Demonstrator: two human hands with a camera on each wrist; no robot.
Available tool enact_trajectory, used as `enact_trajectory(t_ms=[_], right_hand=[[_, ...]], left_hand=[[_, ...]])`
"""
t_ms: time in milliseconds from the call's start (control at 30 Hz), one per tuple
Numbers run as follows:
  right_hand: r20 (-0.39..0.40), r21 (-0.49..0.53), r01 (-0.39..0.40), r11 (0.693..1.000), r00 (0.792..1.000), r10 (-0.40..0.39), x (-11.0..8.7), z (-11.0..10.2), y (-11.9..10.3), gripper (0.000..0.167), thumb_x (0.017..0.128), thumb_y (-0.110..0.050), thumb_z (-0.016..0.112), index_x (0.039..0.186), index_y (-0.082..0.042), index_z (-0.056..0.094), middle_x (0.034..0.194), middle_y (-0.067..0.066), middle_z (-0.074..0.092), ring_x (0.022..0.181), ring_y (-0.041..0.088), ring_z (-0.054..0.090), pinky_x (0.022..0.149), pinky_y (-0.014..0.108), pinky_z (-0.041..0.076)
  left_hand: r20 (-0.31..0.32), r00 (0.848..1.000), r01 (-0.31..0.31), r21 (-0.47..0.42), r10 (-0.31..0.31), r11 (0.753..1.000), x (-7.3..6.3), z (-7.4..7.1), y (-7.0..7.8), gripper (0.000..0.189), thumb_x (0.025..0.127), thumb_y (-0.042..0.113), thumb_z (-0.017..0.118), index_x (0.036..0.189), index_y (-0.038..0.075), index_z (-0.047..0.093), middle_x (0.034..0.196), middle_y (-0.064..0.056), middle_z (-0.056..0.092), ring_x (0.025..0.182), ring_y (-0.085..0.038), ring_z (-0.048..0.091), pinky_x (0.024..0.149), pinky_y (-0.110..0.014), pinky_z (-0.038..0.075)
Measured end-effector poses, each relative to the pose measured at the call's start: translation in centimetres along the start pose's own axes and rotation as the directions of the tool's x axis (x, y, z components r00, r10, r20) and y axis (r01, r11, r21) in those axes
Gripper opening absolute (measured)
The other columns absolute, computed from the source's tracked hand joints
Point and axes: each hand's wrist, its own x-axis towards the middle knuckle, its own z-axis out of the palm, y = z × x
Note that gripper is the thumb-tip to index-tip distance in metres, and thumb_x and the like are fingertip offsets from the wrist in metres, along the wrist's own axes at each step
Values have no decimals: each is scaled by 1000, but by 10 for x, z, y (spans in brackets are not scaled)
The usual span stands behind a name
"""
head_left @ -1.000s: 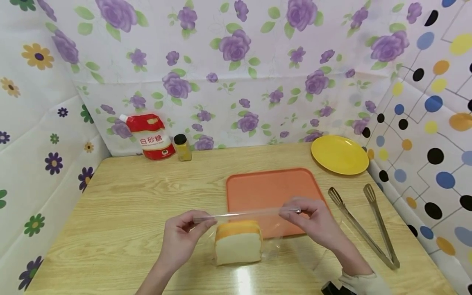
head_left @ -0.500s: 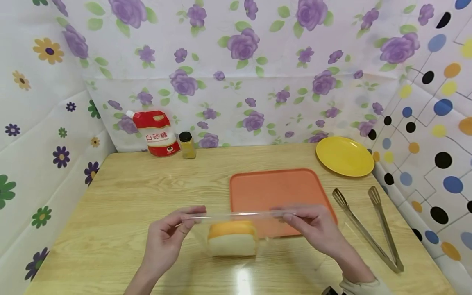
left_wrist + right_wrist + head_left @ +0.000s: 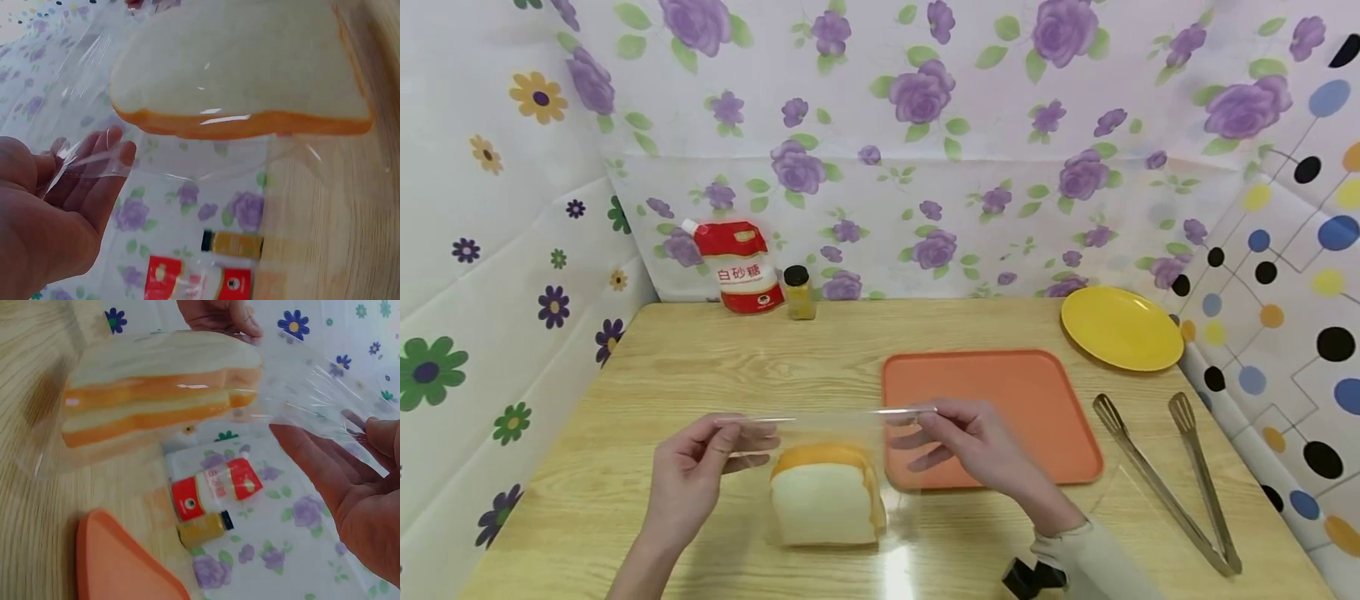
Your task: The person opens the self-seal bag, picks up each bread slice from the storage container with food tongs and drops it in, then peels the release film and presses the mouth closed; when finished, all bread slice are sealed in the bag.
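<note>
A clear plastic bag (image 3: 898, 411) hangs between both hands, its top edge drawn straight. My left hand (image 3: 691, 475) pinches the left end of that edge between thumb and forefinger. The right hand (image 3: 973, 442) pinches the other end in the same way, the rest of its fingers showing through the film. Inside the bag are sliced bread pieces (image 3: 823, 504), with a pale broad face and an orange-brown crust. In the right wrist view two stacked bread slices (image 3: 162, 381) show edge-on. One slice's face (image 3: 237, 69) fills the upper part of the left wrist view.
An orange tray (image 3: 992, 383) lies right behind the bag. Metal tongs (image 3: 1172, 496) rest spread at the right, with a yellow plate (image 3: 1120, 329) behind them. A red and white sugar pouch (image 3: 747, 271) and a black-capped jar (image 3: 800, 298) stand at the back left.
Both hands have carried the bag with the bread to the left, off the tray's front edge. The bread's broad face now shows larger. The head view has turned slightly left.
</note>
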Motion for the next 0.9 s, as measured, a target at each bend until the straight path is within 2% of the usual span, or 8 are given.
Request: enact_trajectory(t_ms=[100,200,300,433,533,700,800,900], right_hand=[[22,32,-22,999,1000,22,15,7,7,31,108,-14,47,128,3,64,126,22,65,101,38,69,68,50,58],[26,72,-87,994,996,85,29,14,16,34,108,-20,48,126,4,65,126,21,64,99,39,69,65,51,58],[-5,112,-173,979,985,175,44,21,27,37,108,-25,48,124,5,64,126,18,65,98,37,70,63,50,58],[-127,155,-261,953,951,281,69,27,48,36,108,-21,49,126,7,61,122,20,64,85,27,73,60,43,60],[-210,149,-289,946,925,316,88,25,66,33,108,-17,49,128,7,61,124,23,61,77,21,70,60,40,60],[-260,79,-297,952,916,307,116,11,89,28,107,-14,50,124,3,65,124,23,62,81,28,72,63,46,60],[-284,11,-306,952,912,297,130,1,96,26,106,-11,53,121,4,67,119,24,65,84,36,71,64,48,60],[-282,-59,-342,938,907,313,139,-8,100,27,104,-11,55,121,7,67,116,27,66,89,40,69,65,48,60]], left_hand=[[-56,998,31,1,-31,1000,2,-10,-4,23,105,2,48,107,-15,64,98,-18,73,81,-26,74,65,-39,59],[-91,991,99,7,-98,995,4,-21,-11,25,105,5,50,107,-16,63,95,-14,74,75,-26,74,61,-38,59],[-95,980,180,41,-176,983,11,-33,-20,27,106,9,50,111,-15,62,94,-10,75,73,-25,74,59,-37,59],[-92,956,288,111,-279,951,32,-47,-39,30,107,13,49,118,-11,61,98,-7,74,73,-20,74,58,-35,59],[-93,934,355,159,-344,921,53,-53,-57,31,108,14,47,122,-10,60,104,-13,72,75,-17,73,59,-33,59],[-78,914,406,203,-398,891,84,-60,-81,33,108,14,46,126,-11,58,114,-27,66,86,-22,73,66,-33,60],[-65,905,424,228,-420,877,99,-64,-92,35,108,15,47,128,-12,57,118,-29,65,93,-23,71,70,-32,60],[-77,895,444,245,-439,862,109,-66,-101,34,107,14,48,128,-12,57,118,-28,65,94,-22,71,71,-33,60]])
